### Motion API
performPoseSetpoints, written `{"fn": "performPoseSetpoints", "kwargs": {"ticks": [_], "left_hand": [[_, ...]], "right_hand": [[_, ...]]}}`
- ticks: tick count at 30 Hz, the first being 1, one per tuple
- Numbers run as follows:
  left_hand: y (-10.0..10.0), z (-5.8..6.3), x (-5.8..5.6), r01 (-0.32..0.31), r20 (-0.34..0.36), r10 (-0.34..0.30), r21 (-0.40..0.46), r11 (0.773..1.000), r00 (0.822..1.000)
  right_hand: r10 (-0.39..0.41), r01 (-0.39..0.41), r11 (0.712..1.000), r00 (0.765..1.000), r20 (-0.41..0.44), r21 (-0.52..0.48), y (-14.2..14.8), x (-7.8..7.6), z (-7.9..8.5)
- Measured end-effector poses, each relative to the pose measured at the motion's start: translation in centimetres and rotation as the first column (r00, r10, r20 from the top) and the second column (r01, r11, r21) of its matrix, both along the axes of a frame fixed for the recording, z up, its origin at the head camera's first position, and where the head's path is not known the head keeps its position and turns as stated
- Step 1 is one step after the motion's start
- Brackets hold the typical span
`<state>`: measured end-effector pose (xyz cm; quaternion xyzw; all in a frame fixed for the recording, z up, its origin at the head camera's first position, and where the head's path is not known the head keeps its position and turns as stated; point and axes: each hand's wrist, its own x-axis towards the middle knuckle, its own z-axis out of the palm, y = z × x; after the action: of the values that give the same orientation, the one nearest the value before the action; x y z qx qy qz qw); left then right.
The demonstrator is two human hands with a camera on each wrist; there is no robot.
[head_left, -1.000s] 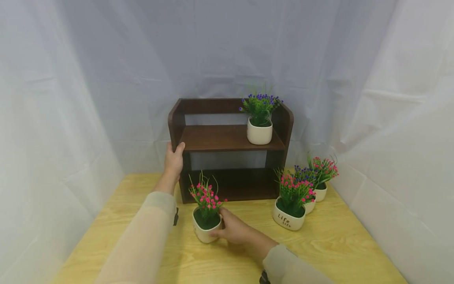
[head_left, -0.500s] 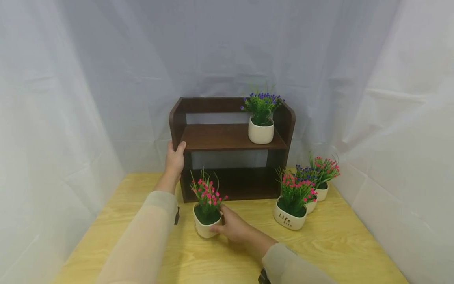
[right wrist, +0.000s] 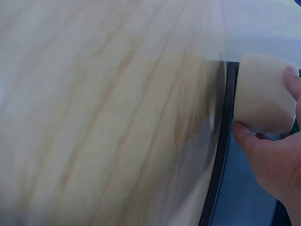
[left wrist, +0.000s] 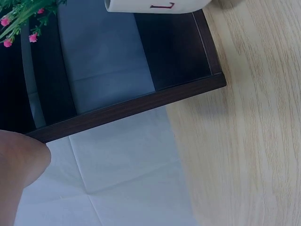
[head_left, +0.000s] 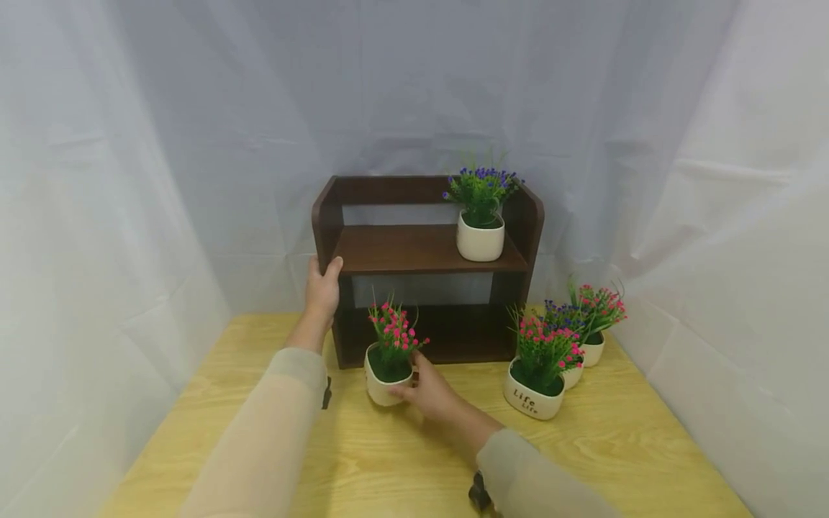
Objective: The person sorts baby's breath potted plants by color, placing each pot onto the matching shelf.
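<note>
My right hand (head_left: 432, 388) pinches the rim and side of a white flowerpot (head_left: 382, 388) with pink artificial flowers, just in front of a dark brown two-tier shelf (head_left: 401, 248). The pot looks raised off the table, and in the right wrist view the thumb and fingers sit on either side of the pale pot (right wrist: 263, 94). At the shelf's left panel, my left hand (head_left: 322, 291) grips the upright, thumb at the front edge. Part of that hand (left wrist: 21, 157) shows in the left wrist view; its fingertips are hidden. A pot with purple flowers (head_left: 481, 237) stands on the upper tier's right.
Right of the shelf, on the wooden table (head_left: 570, 460), a "Life" pot with pink flowers (head_left: 534, 396) stands in front of a purple-flowered pot (head_left: 573, 374) and another pink-flowered pot (head_left: 592, 350). White sheeting (head_left: 414, 86) hangs behind and at both sides.
My right hand has carried the pink-flowered pot upward and slightly to the right, nearer the shelf's lower tier. My left hand keeps its grip on the panel; the whole view has shifted slightly.
</note>
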<state>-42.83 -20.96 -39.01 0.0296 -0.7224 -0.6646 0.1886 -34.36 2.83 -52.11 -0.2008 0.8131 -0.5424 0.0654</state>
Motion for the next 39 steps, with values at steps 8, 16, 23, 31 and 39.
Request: {"fn": "performPoseSetpoints", "kwargs": {"ticks": [8, 16, 23, 31, 39], "left_hand": [[-0.1, 0.1, 0.2, 0.003, 0.001, -0.003, -0.008, 1.0, 1.0], [0.0, 0.1, 0.3, -0.006, 0.015, 0.006, -0.011, 1.0, 1.0], [0.0, 0.1, 0.3, -0.004, 0.007, 0.004, -0.008, 1.0, 1.0], [0.0, 0.2, 0.5, 0.007, 0.017, -0.007, -0.009, 1.0, 1.0], [-0.1, 0.2, 0.5, 0.014, 0.031, -0.013, -0.019, 1.0, 0.999]], "right_hand": [[-0.051, 0.058, 0.995, 0.995, -0.088, 0.077, 0.0, -0.8, -0.2], [-0.103, 0.12, 0.984, 0.986, -0.129, 0.132, -0.4, -1.5, -0.4], [-0.113, 0.129, 0.984, 0.985, -0.129, 0.125, -0.5, -2.8, -0.3], [-0.11, 0.122, 0.979, 0.99, -0.084, 0.161, -0.8, -3.3, -0.2], [-0.144, 0.168, 0.965, 0.981, -0.131, 0.203, -1.4, -3.8, -0.2]]}}
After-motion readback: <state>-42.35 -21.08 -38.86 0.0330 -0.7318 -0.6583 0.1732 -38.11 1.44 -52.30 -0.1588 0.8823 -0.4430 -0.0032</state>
